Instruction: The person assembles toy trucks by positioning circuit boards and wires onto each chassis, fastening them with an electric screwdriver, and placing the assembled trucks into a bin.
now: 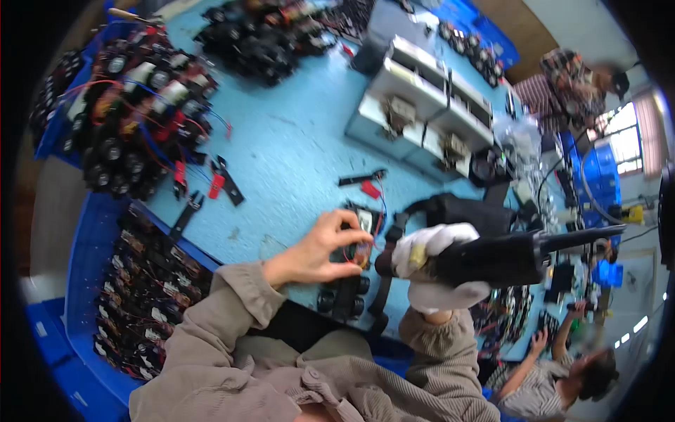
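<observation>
My left hand [313, 247], bare, has its thumb and fingers closed round the small upper part of a toy car chassis [344, 297] with black wheels and red and blue wires. Part of that chassis is hidden under my fingers. Just to its right, my right hand [437, 247], in a white glove, grips a black handheld tool [492, 261] with a dark round end near the chassis. A black strip [363, 178] and a red tag [370, 189] lie beyond the chassis.
Piled chassis [133, 126] fill a bin at the left; more lie in a blue bin [88, 281] below. Black strips [186, 216] lie on the blue table [281, 141]. A white metal rack [415, 105] stands beyond. Two people [562, 84] [541, 380] are at the right.
</observation>
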Tool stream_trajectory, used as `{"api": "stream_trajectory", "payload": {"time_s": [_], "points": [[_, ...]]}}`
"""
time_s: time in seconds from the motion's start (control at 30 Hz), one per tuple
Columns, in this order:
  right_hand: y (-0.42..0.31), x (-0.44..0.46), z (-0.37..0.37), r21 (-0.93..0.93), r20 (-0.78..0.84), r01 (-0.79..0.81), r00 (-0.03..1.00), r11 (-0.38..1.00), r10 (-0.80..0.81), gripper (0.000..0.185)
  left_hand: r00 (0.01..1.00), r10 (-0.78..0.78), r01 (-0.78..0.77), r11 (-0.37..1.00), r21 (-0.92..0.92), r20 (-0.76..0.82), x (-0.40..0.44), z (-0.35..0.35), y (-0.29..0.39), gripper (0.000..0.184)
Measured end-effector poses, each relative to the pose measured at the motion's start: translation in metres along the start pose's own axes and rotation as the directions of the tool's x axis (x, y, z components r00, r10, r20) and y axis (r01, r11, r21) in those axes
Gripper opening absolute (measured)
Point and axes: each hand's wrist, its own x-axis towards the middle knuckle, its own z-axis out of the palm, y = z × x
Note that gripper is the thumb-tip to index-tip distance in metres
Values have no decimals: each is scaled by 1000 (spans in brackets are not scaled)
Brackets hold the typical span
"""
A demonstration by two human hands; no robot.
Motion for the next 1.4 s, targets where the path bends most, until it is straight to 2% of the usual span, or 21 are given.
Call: {"api": "stream_trajectory", "payload": {"time_s": [0.03,0.17,0.23,0.27,0.33,0.43,0.47,0.57,0.6,0.63,0.7,0.77,0.8,0.83,0.9,0.97,1.03,1.1,1.2,1.3,1.4], "points": [[4,1,-1,19,46,3,999,1000,-4,72,1000,6,-6,1000,-2,-12,-1,0,0,51],[1,-3,5,91,-8,-134,991,987,136,63,999,14,-14,1000,3,-46,-4,4,1,51],[1,-7,1,90,72,-170,984,981,164,61,997,-10,9,1000,-11,-76,-5,6,6,48],[5,-11,3,188,63,-131,991,974,121,57,994,-2,6,999,38,-108,-6,9,7,51],[19,-19,-12,213,163,-88,985,973,54,54,986,13,9,991,131,-164,-9,18,11,56],[15,-45,-22,11,117,-65,991,998,63,50,903,-159,297,901,315,-399,-12,49,49,70],[10,-52,-23,-43,100,-65,993,997,69,49,894,-174,342,860,378,-413,-11,59,53,74],[-5,-57,-32,65,136,-74,989,995,64,51,869,-342,414,899,144,-359,-9,56,54,67],[-13,-54,-33,110,143,-47,989,993,31,52,867,-328,407,900,154,-375,-9,50,58,60],[-24,-42,-25,202,140,120,979,972,-150,58,876,-281,388,893,227,-392,-7,33,65,58],[-49,-43,-45,127,-66,-19,997,992,28,65,872,-175,346,881,323,-457,-1,-7,68,58],[-55,-45,-70,119,-260,-93,958,989,122,63,836,-133,366,859,359,-532,20,-53,70,60],[-57,-48,-86,182,-349,-151,914,972,207,61,804,-207,423,858,291,-558,35,-74,68,61],[-57,-51,-100,247,-426,-202,856,948,293,60,765,-278,475,853,218,-581,51,-93,63,62],[-56,-54,-120,187,-471,-198,841,962,265,59,709,-309,565,787,249,-634,85,-124,32,65],[-60,-52,-121,144,-564,-198,788,970,245,57,689,-286,543,812,213,-666,118,-145,-31,65],[-53,-62,-136,133,-580,-222,773,966,257,58,691,-296,539,819,197,-660,148,-152,-72,65],[-60,-67,-145,190,-465,-272,821,943,331,55,716,-261,487,851,195,-648,170,-147,-101,60],[-56,-67,-144,269,-464,-281,801,921,380,54,756,-72,423,812,402,-650,194,-131,-141,49],[-54,-64,-141,302,-471,-304,777,904,418,54,754,5,495,654,573,-657,210,-122,-154,40],[-52,-59,-137,293,-470,-325,770,899,432,54,749,-16,527,619,582,-662,213,-130,-162,35]]}}
